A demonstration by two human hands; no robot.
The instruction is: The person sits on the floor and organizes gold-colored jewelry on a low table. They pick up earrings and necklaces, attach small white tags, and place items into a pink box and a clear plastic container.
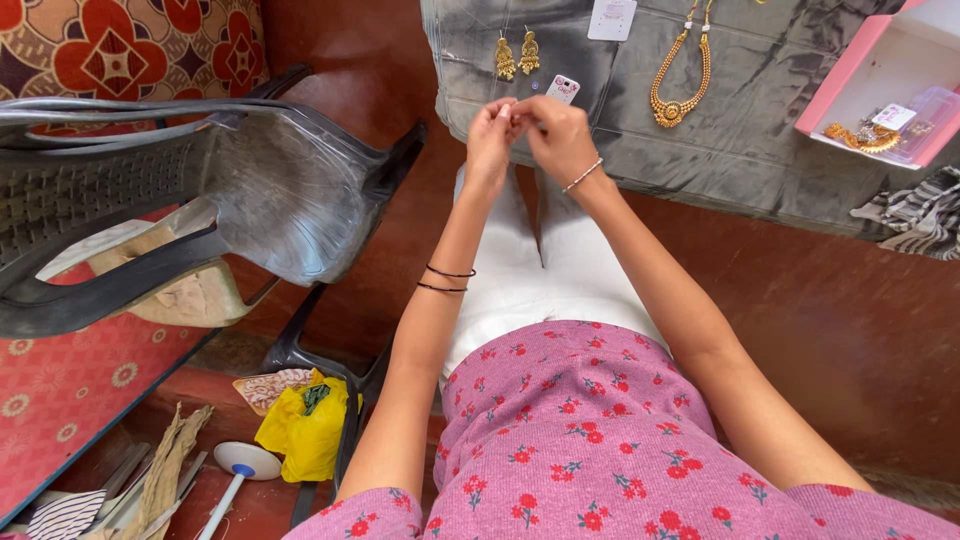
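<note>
Reddish-brown floor [850, 320], seen from above; a grey cloth [760, 130] is spread across it at the far side and carries the jewellery. Near edge of the cloth, left part: a pair of gold earrings [517, 54] lying side by side, with a small white tag [563, 88] just beside them. Middle of the cloth: a gold necklace [680, 75] laid in a loop, pendant toward the near edge. Far edge: a white card [612, 18]. Right corner: an open pink box [850, 70] holding more gold pieces in clear wrapping.

Both hands meet over the near edge of the cloth. Left hand [490, 140] and right hand [555, 135] touch at the fingertips, each grip pinched shut on one small white item [506, 112]; too small to tell what it is. Right wrist wears a thin bracelet.

Dark plastic chair [250, 180] at left; yellow bag [305, 425] on the floor beneath it.
</note>
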